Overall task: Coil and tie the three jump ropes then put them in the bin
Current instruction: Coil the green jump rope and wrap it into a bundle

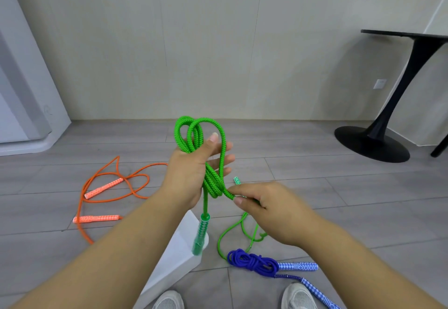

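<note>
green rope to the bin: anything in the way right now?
Nothing visible does. The green rope is coiled in the left hand, the right hand pinching one strand, and its handle hangs right in front of the white bin. The left forearm hides much of the bin, so its inside cannot be checked.

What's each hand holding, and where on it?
Both hold the green jump rope. Left hand grips the bundled loops mid-coil, thumb across them; right hand pinches one strand at the coil's lower end. One green handle dangles free below.
</note>
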Tool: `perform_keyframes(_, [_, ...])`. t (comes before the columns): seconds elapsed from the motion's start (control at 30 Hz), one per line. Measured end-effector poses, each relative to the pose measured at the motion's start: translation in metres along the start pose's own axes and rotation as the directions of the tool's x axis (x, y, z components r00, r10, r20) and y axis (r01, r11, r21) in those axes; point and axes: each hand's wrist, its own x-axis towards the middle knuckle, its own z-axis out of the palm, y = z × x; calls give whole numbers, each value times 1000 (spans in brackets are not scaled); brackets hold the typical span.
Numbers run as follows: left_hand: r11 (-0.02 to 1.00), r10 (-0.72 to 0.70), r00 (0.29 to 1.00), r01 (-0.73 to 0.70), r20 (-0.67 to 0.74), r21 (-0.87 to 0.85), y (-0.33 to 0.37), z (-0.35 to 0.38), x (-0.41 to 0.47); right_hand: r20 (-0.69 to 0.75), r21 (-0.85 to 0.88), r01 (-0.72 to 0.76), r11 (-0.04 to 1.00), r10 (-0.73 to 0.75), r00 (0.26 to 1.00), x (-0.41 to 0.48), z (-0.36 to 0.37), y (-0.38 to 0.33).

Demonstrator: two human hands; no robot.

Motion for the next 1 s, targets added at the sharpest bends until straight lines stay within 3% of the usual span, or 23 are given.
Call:
perform_keyframes(0.2, [997, 59, 997, -56, -58, 47, -1, 1, 2, -30, 19, -75, 997, 75, 997, -3, -2, 1])
perform_keyframes(0.47, [990, 110, 994, -109, -2, 87, 1, 2, 3, -79, 85, -178, 980, 184, 980, -6, -6, 7])
perform_keyframes(0.7, [993, 97, 978, -83, -185, 80, 11, -7, 7, 18, 127, -289, 949, 289, 957, -18, -13, 14])
perform_keyframes(0.9, [968, 203, 933, -146, -299, 203, 17, -24, 12, 46, 174, -246, 954, 242, 969, -29, -21, 15])
perform_keyframes(1.0, [911, 305, 899, -179, -315, 371, 19, -27, 13, -37, 226, -100, 969, 111, 993, -32, -25, 9])
